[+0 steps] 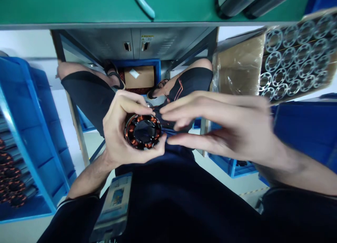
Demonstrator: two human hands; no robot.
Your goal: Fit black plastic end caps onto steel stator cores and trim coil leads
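A motor stator [131, 130] with copper windings and a dark round hollow in its middle is gripped in my left hand [116, 130]. The thumb and fingers curl round its rim, and its winding end faces up toward me. Just to the right, my right hand [223, 122] is blurred by motion, its fingers stretched toward the stator and its thumb apart from them. Nothing shows between those fingers. Whether the fingertips touch the stator I cannot tell. Several thin copper-coloured wires [179, 88] show beyond the hands, over the dark shorts.
At left, a blue crate [39, 130] holds several copper-wound stators [12, 180]. A cardboard box [239, 64] of metal ring-ended cylinders [292, 60] stands at right above blue bins [302, 130]. The green bench [79, 8] carries dark cylinders [237, 2]. Below it sits a boxed blue bin [158, 69].
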